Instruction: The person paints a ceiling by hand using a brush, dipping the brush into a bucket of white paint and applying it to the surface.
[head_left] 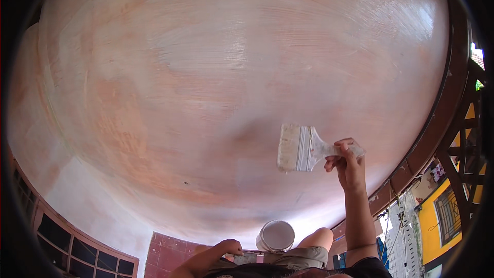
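Note:
In my right hand [349, 159] is a wide paintbrush [298, 148], held by its paint-smeared handle with the fingers closed round it. Its bristles point left and look coated in pale paint. The brush is in front of a broad surface [206, 87] streaked with whitish paint over pink and orange; whether the bristles touch it I cannot tell. My left hand [231, 247] is closed, low down by my lap. A small greyish piece shows just below it, and what the fingers hold is unclear. Between my legs stands a white bucket [261, 242] with pale paint inside.
Red floor tiles [163, 251] lie at the lower left, by a brown-framed window [77, 249]. A dark brown beam [411, 159] curves along the right side. Beyond it are dark crossed timbers [460, 164] and a yellow wall [428, 221] with a barred window.

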Tool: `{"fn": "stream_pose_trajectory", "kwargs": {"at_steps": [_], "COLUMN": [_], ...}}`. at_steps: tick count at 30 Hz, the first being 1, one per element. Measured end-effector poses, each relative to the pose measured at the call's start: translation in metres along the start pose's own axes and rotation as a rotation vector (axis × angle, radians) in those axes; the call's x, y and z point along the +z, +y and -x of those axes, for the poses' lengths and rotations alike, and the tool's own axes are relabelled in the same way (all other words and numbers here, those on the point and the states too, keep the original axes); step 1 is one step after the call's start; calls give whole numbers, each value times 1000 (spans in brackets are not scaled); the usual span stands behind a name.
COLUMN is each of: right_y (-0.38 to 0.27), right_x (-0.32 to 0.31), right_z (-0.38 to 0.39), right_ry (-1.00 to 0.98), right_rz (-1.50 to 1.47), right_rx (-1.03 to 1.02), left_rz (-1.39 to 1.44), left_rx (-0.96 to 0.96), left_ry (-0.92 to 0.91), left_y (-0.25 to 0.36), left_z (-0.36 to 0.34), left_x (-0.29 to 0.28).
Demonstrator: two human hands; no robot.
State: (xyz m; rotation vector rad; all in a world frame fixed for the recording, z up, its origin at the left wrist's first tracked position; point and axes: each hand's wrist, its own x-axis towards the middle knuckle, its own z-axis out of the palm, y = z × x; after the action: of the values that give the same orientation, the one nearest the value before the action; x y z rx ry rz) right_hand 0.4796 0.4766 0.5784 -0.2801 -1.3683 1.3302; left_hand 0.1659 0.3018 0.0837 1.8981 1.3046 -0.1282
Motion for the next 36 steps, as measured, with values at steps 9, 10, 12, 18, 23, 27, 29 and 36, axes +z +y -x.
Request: {"fn": "stream_pose_trajectory", "kwargs": {"at_steps": [9,10,12,18,23,27,29,36], "right_y": [-142,-153,-173,-199,-221,-263,-280,-238], "right_x": [119,129,144,173,139,78,64,145], "right_z": [-110,-121,-139,-181,-198,-189,-189,-201], "right_ry": [116,111,115,119,172,432,593,625], "right_rz": [244,270,303,420,577,880,1102,1647], "right_rx": [-683,-723,-791,-851,-895,-957,-959,-1255], "left_rz": [-21,-30,-46,-36,-71,-65,-74,-51], "left_rx": [14,11,15,-3,8,2,-17,16], "left_ry": [32,43,51,27,-42,-6,-28,-24], "left_y": [-6,-8,-9,-9,-13,-4,-5,-3], "left_z": [-6,-6,-8,-10,-13,-10,-10,-12], "left_x": [6,9,9,8,11,5,3,-1]}}
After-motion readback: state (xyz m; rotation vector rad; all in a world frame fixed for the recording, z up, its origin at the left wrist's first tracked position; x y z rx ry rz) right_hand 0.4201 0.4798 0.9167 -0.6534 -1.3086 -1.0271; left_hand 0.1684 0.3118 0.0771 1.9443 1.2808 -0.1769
